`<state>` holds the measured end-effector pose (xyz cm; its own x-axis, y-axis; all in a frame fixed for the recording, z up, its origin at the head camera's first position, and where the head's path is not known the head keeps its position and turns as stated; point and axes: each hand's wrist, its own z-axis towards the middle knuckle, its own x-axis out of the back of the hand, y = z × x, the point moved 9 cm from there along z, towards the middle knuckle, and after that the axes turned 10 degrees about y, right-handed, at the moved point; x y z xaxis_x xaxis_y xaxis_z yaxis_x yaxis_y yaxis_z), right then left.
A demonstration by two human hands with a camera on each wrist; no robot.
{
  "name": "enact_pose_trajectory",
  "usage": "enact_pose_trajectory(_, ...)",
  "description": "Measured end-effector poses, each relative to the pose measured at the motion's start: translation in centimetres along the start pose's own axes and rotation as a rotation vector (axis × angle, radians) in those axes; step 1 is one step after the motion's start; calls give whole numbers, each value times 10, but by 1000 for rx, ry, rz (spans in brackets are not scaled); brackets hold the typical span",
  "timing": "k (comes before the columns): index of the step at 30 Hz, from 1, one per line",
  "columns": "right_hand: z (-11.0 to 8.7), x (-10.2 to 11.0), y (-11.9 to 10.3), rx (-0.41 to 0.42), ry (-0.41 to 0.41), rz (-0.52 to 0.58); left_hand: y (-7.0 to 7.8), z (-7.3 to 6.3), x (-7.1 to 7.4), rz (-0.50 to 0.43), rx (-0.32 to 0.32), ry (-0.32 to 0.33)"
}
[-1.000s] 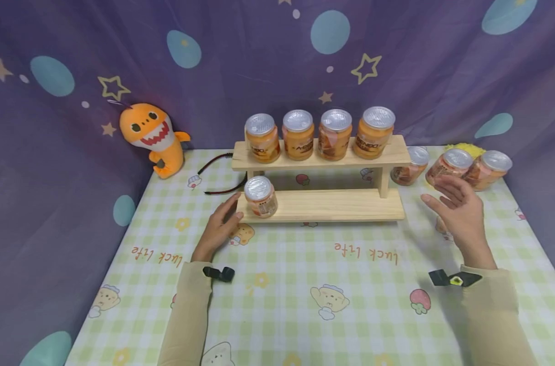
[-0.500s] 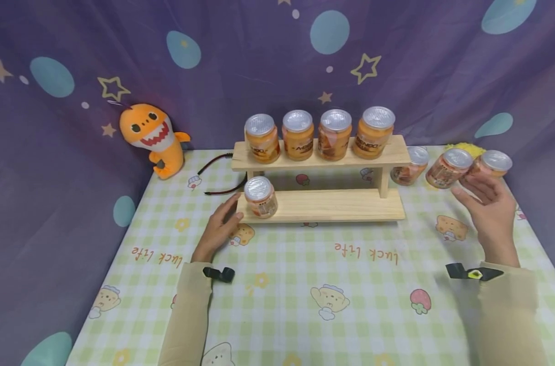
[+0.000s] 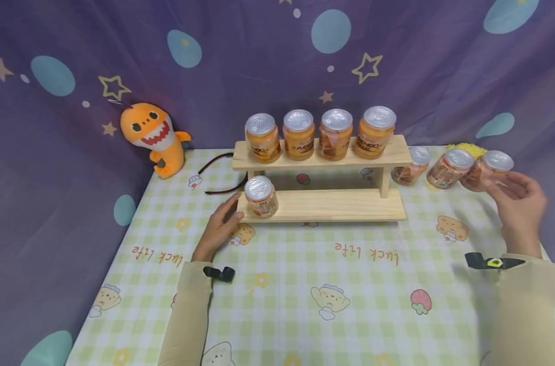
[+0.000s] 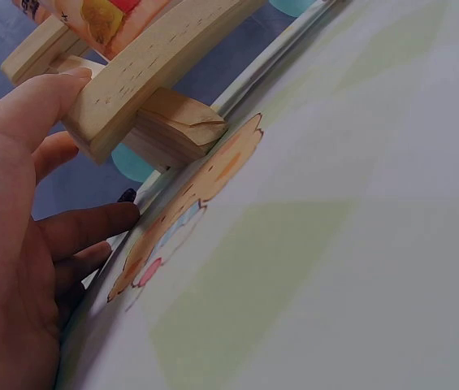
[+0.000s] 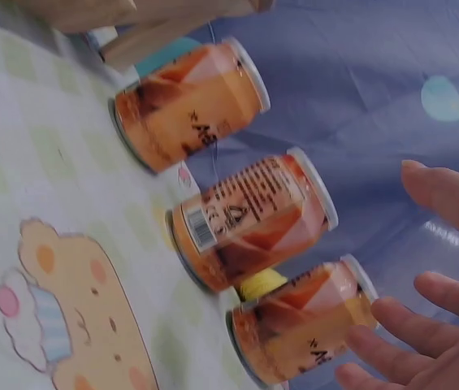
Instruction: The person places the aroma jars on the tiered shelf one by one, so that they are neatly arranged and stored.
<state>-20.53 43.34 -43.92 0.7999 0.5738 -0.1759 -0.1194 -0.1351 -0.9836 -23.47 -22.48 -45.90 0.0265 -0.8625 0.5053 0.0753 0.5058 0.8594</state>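
My left hand [image 3: 216, 229] is at the left end of a two-tier wooden shelf [image 3: 337, 203]. In the left wrist view its thumb rests on the end of the lower board [image 4: 103, 118], and the other fingers extend loosely below. One orange can with a silver lid [image 3: 263, 201] stands on that board, close to those fingers. Far right, my right hand [image 3: 522, 208] reaches toward the outermost can [image 3: 480, 173], its fingers spread beside it. The right wrist view has that can [image 5: 294, 329] just past the fingertips, with nothing gripped.
Several matching cans [image 3: 298, 142] line the upper board. Two more, one can [image 3: 448, 172] and another can [image 3: 407, 174], stand right of the shelf. A yellow fuzzy thing [image 3: 467, 149] is behind them. An orange plush shark [image 3: 154, 140] sits back left, near dark cables [image 3: 222, 192].
My right hand has moved right, passing in front of the cans to the outermost one's right side. My left hand stays at the shelf end, and the cans stand where they were.
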Motion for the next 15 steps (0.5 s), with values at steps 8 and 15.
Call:
enact_pose_trajectory(8,17,7,1,15,90,-45,-2,0,1,15,-7,2)
enact_pose_trajectory(15,32,3,1,39,105,-409,-37,11,-5,11,-23,16)
